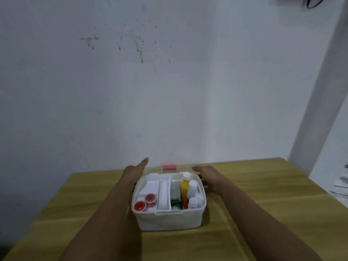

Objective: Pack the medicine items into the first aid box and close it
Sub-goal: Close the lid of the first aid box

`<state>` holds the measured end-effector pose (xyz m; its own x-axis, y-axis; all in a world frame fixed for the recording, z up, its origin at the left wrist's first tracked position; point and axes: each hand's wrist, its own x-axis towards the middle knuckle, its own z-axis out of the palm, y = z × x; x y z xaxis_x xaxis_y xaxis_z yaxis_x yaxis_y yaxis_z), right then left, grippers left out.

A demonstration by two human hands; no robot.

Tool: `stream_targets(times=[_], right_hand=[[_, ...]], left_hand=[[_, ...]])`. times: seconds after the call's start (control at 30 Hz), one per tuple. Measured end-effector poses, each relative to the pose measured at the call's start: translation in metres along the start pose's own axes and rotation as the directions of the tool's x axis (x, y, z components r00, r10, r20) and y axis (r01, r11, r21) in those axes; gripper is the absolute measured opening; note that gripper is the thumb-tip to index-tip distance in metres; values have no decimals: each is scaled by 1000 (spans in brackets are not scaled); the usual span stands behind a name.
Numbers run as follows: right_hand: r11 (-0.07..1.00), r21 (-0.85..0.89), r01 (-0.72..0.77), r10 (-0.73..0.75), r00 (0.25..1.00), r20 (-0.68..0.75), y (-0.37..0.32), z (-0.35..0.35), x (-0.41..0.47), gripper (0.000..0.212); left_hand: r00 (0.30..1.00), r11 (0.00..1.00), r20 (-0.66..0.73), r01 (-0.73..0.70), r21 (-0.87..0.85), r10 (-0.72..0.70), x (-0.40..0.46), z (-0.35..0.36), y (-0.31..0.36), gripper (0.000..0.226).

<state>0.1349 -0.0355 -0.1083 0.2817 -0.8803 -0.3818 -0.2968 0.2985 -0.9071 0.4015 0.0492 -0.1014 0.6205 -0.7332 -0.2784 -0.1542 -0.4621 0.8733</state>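
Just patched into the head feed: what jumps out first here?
The open white first aid box stands mid-table, packed with a yellow bottle on its right side and two red-lidded jars front-left. Both hands reach past its far corners toward the blurred clear lid with a red latch.

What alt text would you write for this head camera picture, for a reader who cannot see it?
Two bare hands, left hand and right hand, reach past an open white first aid box toward its blurred clear lid with a red latch. The box, on a yellow-green table, holds a yellow bottle, white bottles and red-capped jars.
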Motion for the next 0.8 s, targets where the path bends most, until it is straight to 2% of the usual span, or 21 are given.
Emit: stream_targets(times=[0.07,0.13,0.17,0.27,0.33,0.5,0.6,0.67,0.73,0.8], right_hand=[[1000,-4,19,-20,999,-27,-5,2,4,23],[996,0,89,-89,996,-32,-15,2,4,24],[991,9,135,-135,991,-23,-23,2,1,33],[957,-30,289,-289,957,-20,-45,0,-19,63],[923,-60,381,-384,923,-37,-55,-3,-34,69],[795,-29,606,-606,791,-81,-52,0,-75,38],[683,-126,720,-730,679,-78,-27,3,-94,35],[636,-158,755,-769,637,-54,-6,5,-104,31],[584,-207,785,-806,590,-39,13,7,-112,27],[523,-299,798,-840,542,-22,31,12,-117,23]], left_hand=[[999,999,36,19,-37,-17,5,-4,2,96],[999,998,51,-10,-61,13,7,-6,7,107],[998,995,55,-36,-93,41,3,-7,13,106],[990,971,47,-123,-203,135,-11,-11,32,86],[986,953,25,-154,-260,166,-25,-16,42,83],[954,914,-43,-296,-277,296,-68,-22,40,82],[906,877,-96,-422,-230,411,-94,-24,18,67],[851,831,-122,-525,-185,510,-110,-24,-1,51],[810,800,-97,-586,-127,578,-119,-21,-21,37],[780,779,-9,-625,-48,625,-124,-14,-43,33]])
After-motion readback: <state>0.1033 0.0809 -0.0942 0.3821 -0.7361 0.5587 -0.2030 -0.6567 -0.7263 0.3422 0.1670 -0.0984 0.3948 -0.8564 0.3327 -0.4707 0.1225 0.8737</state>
